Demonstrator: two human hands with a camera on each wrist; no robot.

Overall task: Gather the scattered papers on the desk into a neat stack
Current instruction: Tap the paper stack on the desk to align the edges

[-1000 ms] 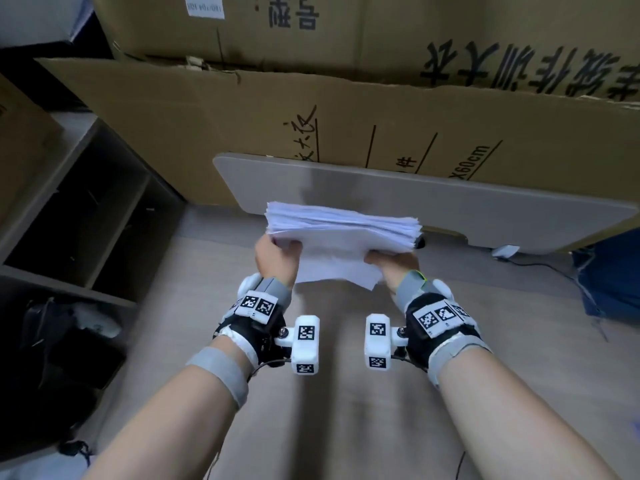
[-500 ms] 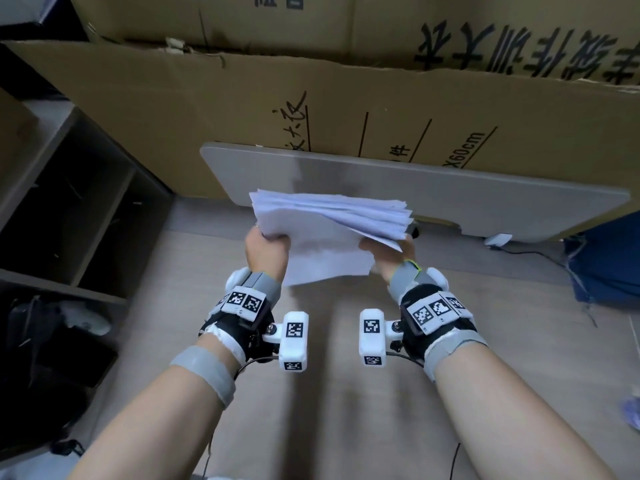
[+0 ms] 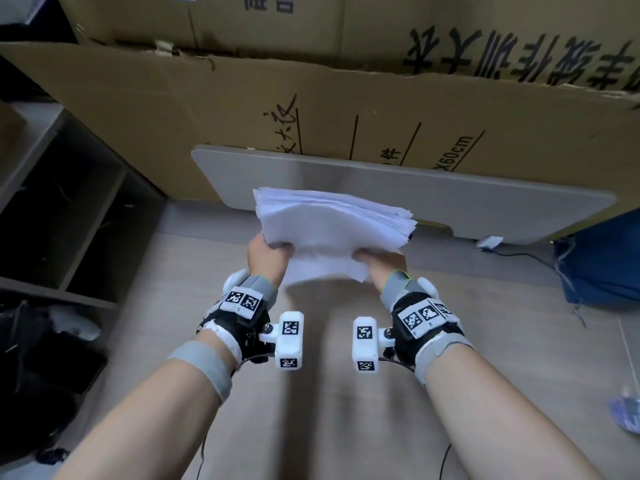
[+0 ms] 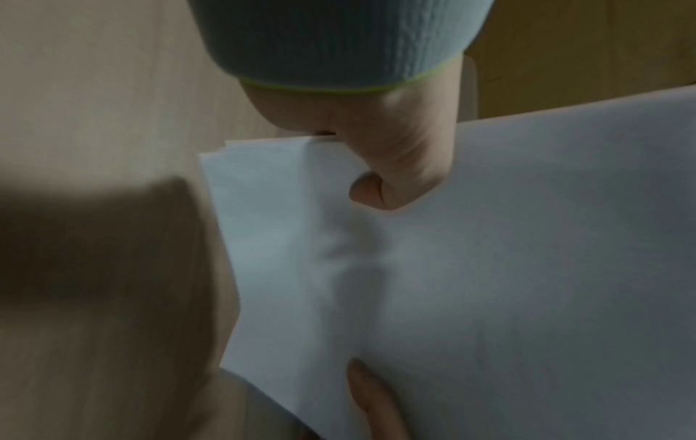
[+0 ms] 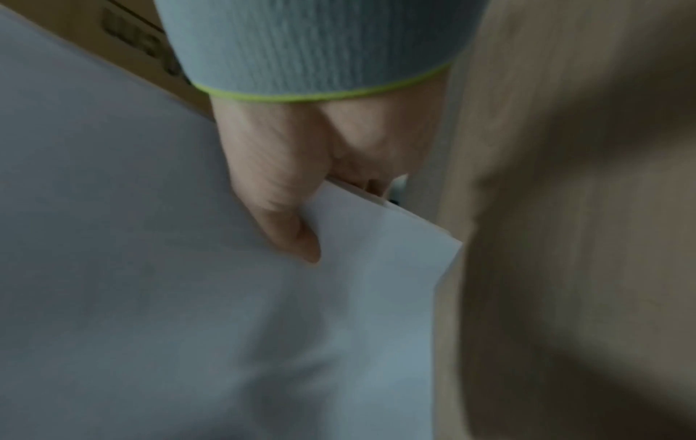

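A thick stack of white papers (image 3: 329,223) is lifted above the wooden desk (image 3: 329,393), its top edges fanned and uneven. My left hand (image 3: 268,258) grips the stack's near left edge, and my right hand (image 3: 382,261) grips the near right edge. In the left wrist view my thumb (image 4: 391,178) presses on the top sheet of the papers (image 4: 508,268). The right wrist view shows my thumb (image 5: 290,226) on top of the papers (image 5: 150,268) while the other fingers stay hidden underneath. A loose bottom sheet (image 3: 322,268) droops below the stack between my hands.
A grey board (image 3: 450,199) leans against large cardboard boxes (image 3: 346,109) at the desk's far edge. Dark shelves (image 3: 59,202) stand at the left. A blue bag (image 3: 602,265) and a cable (image 3: 519,254) lie at the right, with a small blue object (image 3: 627,414) near the right edge.
Both hands keep hold of the stack. The papers have tilted and shifted slightly, their fanned top edges now spread toward the right.
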